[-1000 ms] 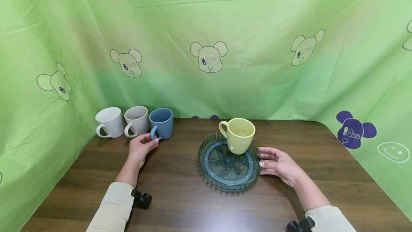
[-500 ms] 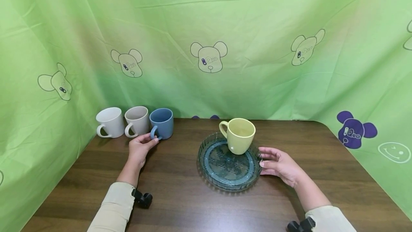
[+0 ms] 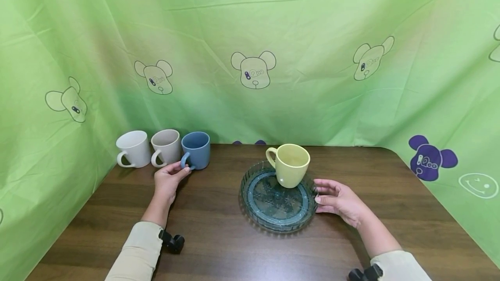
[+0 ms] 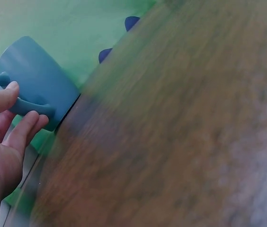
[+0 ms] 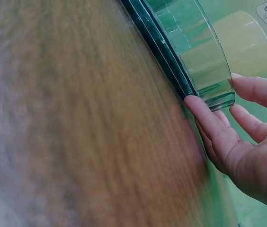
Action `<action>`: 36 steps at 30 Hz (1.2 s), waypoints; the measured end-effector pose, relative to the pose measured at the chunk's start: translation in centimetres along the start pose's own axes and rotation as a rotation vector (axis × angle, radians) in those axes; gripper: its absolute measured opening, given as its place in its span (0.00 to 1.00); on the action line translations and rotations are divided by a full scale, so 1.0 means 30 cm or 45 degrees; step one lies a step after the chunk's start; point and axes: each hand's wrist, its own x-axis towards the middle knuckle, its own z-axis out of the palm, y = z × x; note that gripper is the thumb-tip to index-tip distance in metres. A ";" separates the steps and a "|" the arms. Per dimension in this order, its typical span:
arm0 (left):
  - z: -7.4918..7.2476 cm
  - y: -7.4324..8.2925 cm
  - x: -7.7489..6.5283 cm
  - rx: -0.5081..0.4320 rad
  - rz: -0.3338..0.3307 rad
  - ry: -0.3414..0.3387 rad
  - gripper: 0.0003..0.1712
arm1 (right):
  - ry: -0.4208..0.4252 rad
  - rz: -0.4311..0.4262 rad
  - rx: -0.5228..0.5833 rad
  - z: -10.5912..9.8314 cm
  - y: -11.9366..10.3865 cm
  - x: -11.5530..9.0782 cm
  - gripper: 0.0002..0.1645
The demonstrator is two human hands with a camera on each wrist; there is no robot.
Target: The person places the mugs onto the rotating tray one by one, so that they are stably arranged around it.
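My left hand (image 3: 167,183) pinches the handle of a blue mug (image 3: 197,153), thumb on one side and fingers on the other. In the left wrist view, that mug (image 4: 43,71) is upright on the table, near its back edge. A yellow mug (image 3: 291,168) stands in the back right part of a round, clear blue-green tray (image 3: 254,218) with a ribbed wall. At the tray's right side, my right hand (image 3: 340,200) holds the wall. The right wrist view has the thumb at the rim and a finger low by the base of the tray (image 5: 204,52).
Left of the blue mug stand a beige mug (image 3: 167,144) and a white mug (image 3: 134,146), in a row along the back. A green printed curtain (image 3: 250,112) hangs behind the brown wooden table (image 3: 218,250) and on both sides.
The left hand has shifted very slightly left, and the blue mug's handle has turned slightly left with it. The right hand, tray and yellow mug have stayed in place.
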 end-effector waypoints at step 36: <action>0.053 0.056 -0.082 -0.099 0.022 -0.156 0.18 | 0.061 0.019 0.026 0.022 -0.010 -0.014 0.43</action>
